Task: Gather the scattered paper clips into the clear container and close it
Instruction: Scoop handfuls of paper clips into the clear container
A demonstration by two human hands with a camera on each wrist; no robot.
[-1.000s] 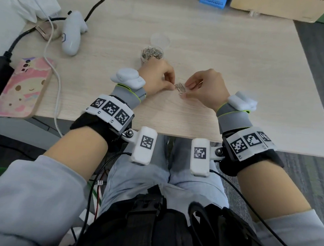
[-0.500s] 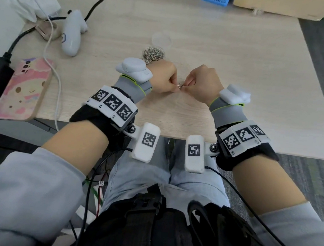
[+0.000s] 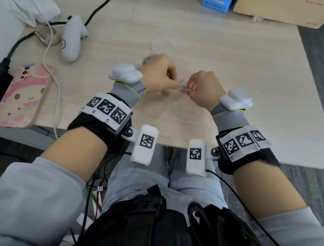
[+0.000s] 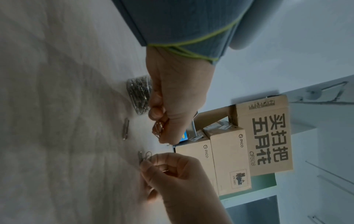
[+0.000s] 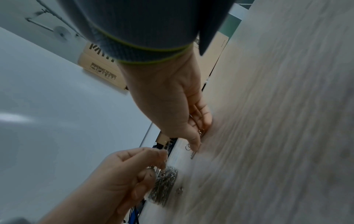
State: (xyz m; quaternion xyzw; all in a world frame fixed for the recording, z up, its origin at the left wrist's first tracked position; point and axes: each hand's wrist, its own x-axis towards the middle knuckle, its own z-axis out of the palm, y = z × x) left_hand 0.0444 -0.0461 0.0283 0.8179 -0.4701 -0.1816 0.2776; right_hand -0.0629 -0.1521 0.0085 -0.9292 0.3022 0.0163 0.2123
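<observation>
My left hand (image 3: 174,83) pinches a silver paper clip (image 3: 181,81) just above the desk; in the left wrist view more clips (image 4: 158,130) sit tucked in its curled fingers. Beside it, my right hand (image 3: 189,90) pinches a few clips (image 3: 183,88) that lie on the wood. One loose clip (image 3: 165,93) lies under my left hand. The clear container (image 3: 146,58), nearly full of clips, stands just behind my left hand and is mostly hidden there; it shows better as the container (image 5: 164,184). Its clear round lid (image 3: 162,46) lies further back.
A white controller (image 3: 72,38), cables and a phone in a pink case (image 3: 21,96) lie at the left. A blue carton (image 3: 218,1) and a cardboard box (image 3: 282,10) stand along the far edge. The desk's near edge (image 3: 175,145) runs just behind my wrists.
Both hands closed together on the small pile of clips, then drew slightly apart. The left hand has lifted one clip off the desk.
</observation>
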